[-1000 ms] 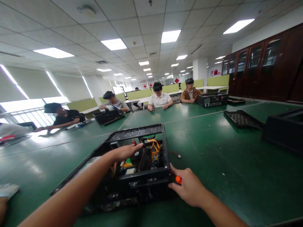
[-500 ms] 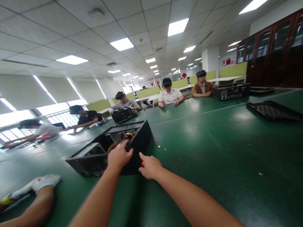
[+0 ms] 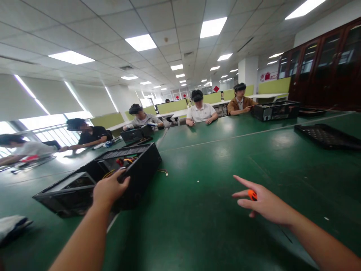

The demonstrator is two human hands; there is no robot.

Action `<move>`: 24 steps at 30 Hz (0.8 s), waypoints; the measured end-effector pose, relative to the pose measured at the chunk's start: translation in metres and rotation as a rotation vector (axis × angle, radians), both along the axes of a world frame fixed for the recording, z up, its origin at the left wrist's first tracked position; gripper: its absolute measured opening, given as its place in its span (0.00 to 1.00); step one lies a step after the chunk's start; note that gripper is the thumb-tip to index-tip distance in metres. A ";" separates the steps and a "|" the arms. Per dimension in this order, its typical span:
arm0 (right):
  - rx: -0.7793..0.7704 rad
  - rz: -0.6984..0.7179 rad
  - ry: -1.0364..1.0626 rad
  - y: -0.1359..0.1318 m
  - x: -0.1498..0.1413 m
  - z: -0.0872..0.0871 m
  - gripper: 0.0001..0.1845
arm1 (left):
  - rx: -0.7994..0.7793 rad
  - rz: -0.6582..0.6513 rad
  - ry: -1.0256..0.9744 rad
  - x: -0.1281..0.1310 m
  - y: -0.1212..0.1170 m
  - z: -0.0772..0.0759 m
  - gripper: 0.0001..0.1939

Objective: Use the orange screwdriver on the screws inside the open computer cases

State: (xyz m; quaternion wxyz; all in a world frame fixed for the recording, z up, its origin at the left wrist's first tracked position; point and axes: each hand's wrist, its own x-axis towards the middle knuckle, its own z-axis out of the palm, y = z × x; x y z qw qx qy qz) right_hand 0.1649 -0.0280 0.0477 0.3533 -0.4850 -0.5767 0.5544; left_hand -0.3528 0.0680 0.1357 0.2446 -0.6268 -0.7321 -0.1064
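Observation:
A black computer case [image 3: 141, 180] lies with its top side uncovered, showing coloured wires [image 3: 124, 162] and a metal power supply box [image 3: 80, 180]. My left hand [image 3: 109, 190] is closed over its near edge, the thumb on the outer wall and the fingertips hidden inside. Well to the right of the case, my right hand [image 3: 266, 203] hovers over the table. It holds what looks like a screwdriver [image 3: 252, 194] against the palm, its orange-and-black handle end showing and a thin dark shaft below the hand. The index finger points outward.
The green table [image 3: 191, 218] bears a black perforated panel [image 3: 327, 135] at right. Another opened case [image 3: 276, 111] stands before a person in brown; a further case [image 3: 137, 133] is at the far left. Several people sit around. A white gloved hand [image 3: 12, 226] rests at the left edge.
My right hand has moved away from the case wall to the right, its fingers loosening. The case and left hand now appear farther left in view, and the gloved hand has partly left the frame.

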 end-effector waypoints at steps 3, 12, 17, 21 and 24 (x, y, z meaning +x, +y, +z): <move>-0.068 -0.121 0.082 -0.009 0.027 0.005 0.48 | -0.008 -0.136 -0.027 -0.002 0.004 0.020 0.30; -0.177 0.041 0.782 0.017 0.051 0.014 0.28 | 0.556 -0.800 -0.815 0.235 -0.057 -0.011 0.26; -0.304 0.146 0.844 0.025 0.024 -0.035 0.21 | -0.030 -1.095 -0.617 0.337 -0.078 -0.137 0.37; -0.311 0.147 0.938 0.022 0.020 -0.039 0.12 | -0.083 -1.188 -0.470 0.340 -0.078 -0.151 0.40; -0.305 0.118 0.988 0.019 0.017 -0.035 0.11 | 0.009 -1.235 -0.410 0.339 -0.080 -0.142 0.41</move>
